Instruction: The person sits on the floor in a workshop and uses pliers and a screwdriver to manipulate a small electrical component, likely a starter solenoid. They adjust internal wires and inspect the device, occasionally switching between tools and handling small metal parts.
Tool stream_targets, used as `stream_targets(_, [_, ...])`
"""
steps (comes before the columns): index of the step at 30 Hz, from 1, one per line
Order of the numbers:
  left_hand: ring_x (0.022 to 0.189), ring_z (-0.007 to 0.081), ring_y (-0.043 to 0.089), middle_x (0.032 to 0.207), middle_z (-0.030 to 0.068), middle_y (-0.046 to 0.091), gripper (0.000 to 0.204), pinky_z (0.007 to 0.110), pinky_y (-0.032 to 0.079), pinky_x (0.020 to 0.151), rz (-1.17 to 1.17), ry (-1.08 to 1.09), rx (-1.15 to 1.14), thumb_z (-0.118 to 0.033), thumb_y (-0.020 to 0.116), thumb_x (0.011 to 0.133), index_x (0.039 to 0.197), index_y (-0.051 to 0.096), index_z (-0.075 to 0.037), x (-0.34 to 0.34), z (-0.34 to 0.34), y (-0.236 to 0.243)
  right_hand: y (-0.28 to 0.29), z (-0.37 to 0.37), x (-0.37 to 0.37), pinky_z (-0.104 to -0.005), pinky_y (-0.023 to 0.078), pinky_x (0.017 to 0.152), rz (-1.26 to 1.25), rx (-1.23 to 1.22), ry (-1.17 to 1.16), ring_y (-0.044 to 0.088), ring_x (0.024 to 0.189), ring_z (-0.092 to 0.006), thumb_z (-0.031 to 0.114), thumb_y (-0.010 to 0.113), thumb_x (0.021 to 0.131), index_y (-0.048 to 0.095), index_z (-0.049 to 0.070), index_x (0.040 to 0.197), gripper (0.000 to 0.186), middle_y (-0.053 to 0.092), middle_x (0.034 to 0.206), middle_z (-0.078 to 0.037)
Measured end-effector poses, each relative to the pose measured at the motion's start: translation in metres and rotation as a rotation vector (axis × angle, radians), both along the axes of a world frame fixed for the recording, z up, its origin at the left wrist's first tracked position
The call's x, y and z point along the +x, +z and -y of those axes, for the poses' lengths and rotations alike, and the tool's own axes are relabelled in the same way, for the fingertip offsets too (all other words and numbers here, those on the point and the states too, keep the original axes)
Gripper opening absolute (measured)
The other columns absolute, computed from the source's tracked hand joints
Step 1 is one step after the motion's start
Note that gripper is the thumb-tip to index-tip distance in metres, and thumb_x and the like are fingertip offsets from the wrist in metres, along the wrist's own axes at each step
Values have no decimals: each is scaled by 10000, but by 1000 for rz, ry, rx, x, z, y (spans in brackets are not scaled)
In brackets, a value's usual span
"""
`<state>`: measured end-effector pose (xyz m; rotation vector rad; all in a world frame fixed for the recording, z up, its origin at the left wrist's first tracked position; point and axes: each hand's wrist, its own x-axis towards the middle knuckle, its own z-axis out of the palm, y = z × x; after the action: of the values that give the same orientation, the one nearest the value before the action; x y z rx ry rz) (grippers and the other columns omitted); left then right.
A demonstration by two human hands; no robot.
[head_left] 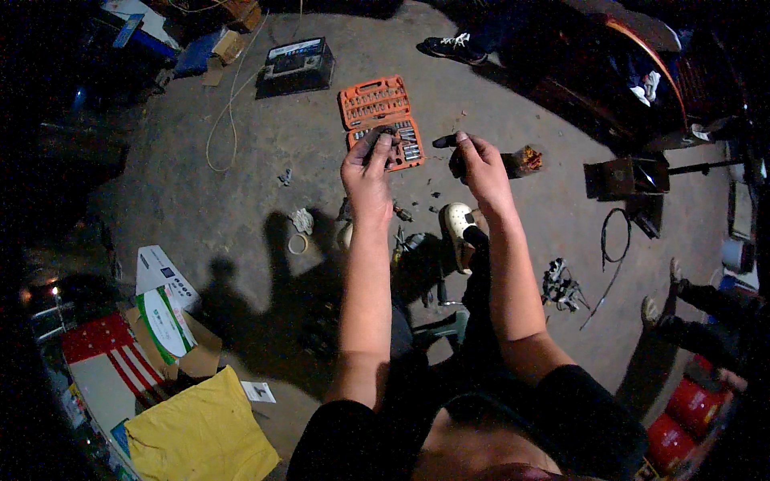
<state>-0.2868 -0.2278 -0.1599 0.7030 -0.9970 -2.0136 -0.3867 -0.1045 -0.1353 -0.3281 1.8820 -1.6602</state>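
Note:
Both my arms reach forward over a concrete floor. My left hand (369, 164) is closed, thumb on top, around a small dark part (391, 131) whose kind I cannot make out. To its right, my right hand (481, 164) pinches a short dark piece (443, 142) that points left; its kind is unclear too. An orange socket set case (343, 111) lies unfolded on the floor beyond and partly behind my left hand, with rows of metal sockets in both halves. Just right of my right hand is a dark block with orange-brown bits (527, 160).
A car battery (297, 66) stands at the far left. Nearer lie a tape roll (298, 244) and, at right, a tangle of metal parts (564, 286) and a black hose (615, 240). A yellow cloth (200, 429) covers boxes at lower left. Other people's feet (453, 48) show.

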Motion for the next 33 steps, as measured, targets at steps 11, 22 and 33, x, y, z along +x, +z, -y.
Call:
stream_targets(11, [630,74,492,820,13,616,137,209,390,572,-109,-165,150,-93,641,826,948,636,-32,4,2,-2,21,2,12,-237,242,475,364,-81,60,330,519,-79,551,244,932,614,80,931,599,469,636,26])
stream_targets(22, [549,45,454,757,-13,614,122,181,350,484,140,-82,67,-111,641,826,927,642,-44,3,4,0,9,-8,1,-240,234,550,328,-154,199,314,609,-91,685,240,858,572,109,1171,734,419,685,21])
stream_targets(33, [553,36,443,741,-18,592,118,168,332,479,160,-109,-53,-88,631,824,932,636,-39,2,2,0,10,0,8,-229,276,562,391,-220,59,381,637,-102,710,211,844,528,94,1220,787,499,754,4])
